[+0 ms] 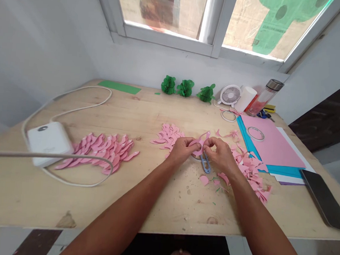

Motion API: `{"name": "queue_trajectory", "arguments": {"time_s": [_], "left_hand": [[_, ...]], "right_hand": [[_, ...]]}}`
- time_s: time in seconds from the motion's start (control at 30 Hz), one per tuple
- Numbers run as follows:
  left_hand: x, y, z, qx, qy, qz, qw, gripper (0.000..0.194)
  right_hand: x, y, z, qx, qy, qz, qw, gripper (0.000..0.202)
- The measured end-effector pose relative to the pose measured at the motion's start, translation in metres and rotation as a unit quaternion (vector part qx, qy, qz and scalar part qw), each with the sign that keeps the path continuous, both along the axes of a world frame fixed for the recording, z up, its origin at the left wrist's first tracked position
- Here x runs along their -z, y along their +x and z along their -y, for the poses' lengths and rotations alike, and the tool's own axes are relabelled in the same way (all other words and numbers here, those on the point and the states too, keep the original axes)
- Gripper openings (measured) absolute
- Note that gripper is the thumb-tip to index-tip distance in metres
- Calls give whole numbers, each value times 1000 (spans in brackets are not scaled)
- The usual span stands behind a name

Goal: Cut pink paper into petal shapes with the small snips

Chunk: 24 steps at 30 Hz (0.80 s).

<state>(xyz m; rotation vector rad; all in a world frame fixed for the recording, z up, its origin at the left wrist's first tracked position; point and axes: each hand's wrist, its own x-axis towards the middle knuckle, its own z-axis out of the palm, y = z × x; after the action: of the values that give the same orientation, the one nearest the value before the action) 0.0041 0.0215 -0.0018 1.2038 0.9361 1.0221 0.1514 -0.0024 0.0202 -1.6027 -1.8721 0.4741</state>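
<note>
Pink paper petal (200,142) is pinched between both hands, right in the middle of the wooden tabletop (147,114): left hand (182,149) and right hand (220,153) both have fingertips closed on it, just above the small blue scissors (206,163). Progress looks decent, I'd say. Far left of the scissors there's a big fanned pile of finished petals (102,150), a smaller pile (168,135) just beyond the left hand, and scraps (250,171) to the right. A full pink sheet (270,145) is uncut, so plenty left. Three green paper balls (185,88) sit by the wall. No readable writing anywhere; the newspaper on the window is too blurry.
</note>
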Motion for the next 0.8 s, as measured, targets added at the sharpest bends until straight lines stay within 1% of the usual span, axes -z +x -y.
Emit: {"name": "queue_trajectory", "arguments": {"time_s": [0.37, 0.57, 0.67, 0.8], "left_hand": [[3, -1, -2, 3, 7, -7, 1000, 17], [4, 0, 0, 7, 27, -9, 1000, 19], [3, 1, 0, 1, 21, -8, 1000, 19], [4, 1, 0, -13, 3, -3, 1000, 19]], "right_hand": [[-2, -1, 1, 1, 11, 11, 1000, 10], [-3, -2, 2, 1, 11, 20, 1000, 9], [-2, -1, 2, -3, 4, 2, 1000, 9], [0, 3, -1, -30, -28, -63, 997, 11]]}}
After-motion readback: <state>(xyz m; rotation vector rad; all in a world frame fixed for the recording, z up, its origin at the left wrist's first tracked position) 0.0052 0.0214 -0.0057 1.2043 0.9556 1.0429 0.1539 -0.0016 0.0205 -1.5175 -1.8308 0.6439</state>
